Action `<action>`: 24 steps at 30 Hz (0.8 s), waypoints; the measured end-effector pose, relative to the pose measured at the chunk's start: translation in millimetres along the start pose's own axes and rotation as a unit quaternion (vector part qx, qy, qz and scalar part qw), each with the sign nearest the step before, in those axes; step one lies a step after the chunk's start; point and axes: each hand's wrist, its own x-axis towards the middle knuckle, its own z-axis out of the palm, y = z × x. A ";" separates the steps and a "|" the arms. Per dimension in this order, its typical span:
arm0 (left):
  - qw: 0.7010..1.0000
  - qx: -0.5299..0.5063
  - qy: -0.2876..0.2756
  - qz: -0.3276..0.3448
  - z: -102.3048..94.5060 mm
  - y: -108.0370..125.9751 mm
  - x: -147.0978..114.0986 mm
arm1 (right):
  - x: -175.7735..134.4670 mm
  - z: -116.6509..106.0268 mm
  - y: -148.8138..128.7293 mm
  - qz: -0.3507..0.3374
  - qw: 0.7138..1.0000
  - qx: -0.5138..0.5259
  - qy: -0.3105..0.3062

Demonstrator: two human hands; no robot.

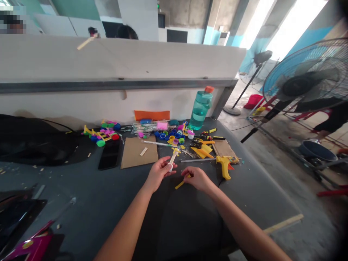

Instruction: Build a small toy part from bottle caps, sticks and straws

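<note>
Over the bench [89, 195], left hand [158, 174] pinching a pale stick [173, 158], lower part finger-covered, right hand [198, 178] gripping a yellow strip [179, 185], one end hidden.

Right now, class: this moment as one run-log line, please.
left hand: holds stick piece; right hand: holds yellow strip; glue gun: right of both hands

White glare from openings [296, 25] at upper right, dim tabletop [89, 195], slight overall softness, wide-angle bending, darkened right corners

Stick assembly [173, 157]: cream, white base [170, 168], yellow top [176, 150]. Strip [179, 185]: yellow. Glue gun [224, 167]: yellow, orange trigger [231, 166]. Surface [108, 206]: dark grey.
</note>
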 end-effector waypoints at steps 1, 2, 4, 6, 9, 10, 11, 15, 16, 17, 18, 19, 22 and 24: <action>1.000 -0.002 0.000 0.008 -1.6 -1.3 1.9 | 0.7 -0.7 0.6 -0.017 0.999 -0.043 0.023; 1.000 -0.002 0.001 0.016 -3.3 -2.3 3.4 | 1.3 -0.8 1.1 -0.032 0.995 -0.082 0.041; 1.000 -0.001 0.005 0.023 -6.7 -3.9 5.5 | 2.3 1.3 1.8 -0.052 0.988 -0.134 0.060; 1.000 0.002 0.007 0.019 -9.3 -4.8 6.9 | 3.4 5.4 2.0 -0.070 0.982 -0.162 0.070; 1.000 0.005 0.007 0.013 -11.3 -5.1 9.0 | 3.9 10.6 0.0 -0.097 0.972 -0.192 0.093; 1.000 0.006 0.007 0.011 -11.5 -5.0 9.8 | 3.3 10.6 -1.6 -0.109 0.968 -0.202 0.102; 1.000 0.007 0.007 0.009 -11.6 -4.9 10.7 | 2.2 9.1 -3.4 -0.120 0.963 -0.214 0.111; 1.000 0.008 0.019 -0.002 -11.4 -3.9 14.7 | -9.5 -14.5 -8.2 -0.128 0.939 -0.261 0.185; 1.000 0.006 0.024 -0.004 -11.4 -3.6 15.8 | -13.9 -24.5 -7.0 -0.108 0.931 -0.272 0.216; 1.000 0.005 0.028 -0.005 -11.5 -3.4 16.9 | -18.7 -35.4 -4.6 -0.078 0.922 -0.286 0.250; 0.999 0.002 0.033 -0.002 -11.5 -3.3 17.9 | -23.5 -46.6 -0.8 -0.039 0.909 -0.302 0.285; 0.999 -0.003 0.035 0.000 -11.6 -3.1 18.7 | -28.0 -57.6 4.2 0.006 0.892 -0.323 0.316; 0.999 -0.011 0.033 0.009 -11.5 -3.0 20.0 | -35.4 -83.4 22.9 0.162 0.830 -0.402 0.352; 0.999 -0.009 0.028 0.013 -11.0 -3.3 19.7 | -33.3 -91.8 34.9 0.258 0.807 -0.422 0.323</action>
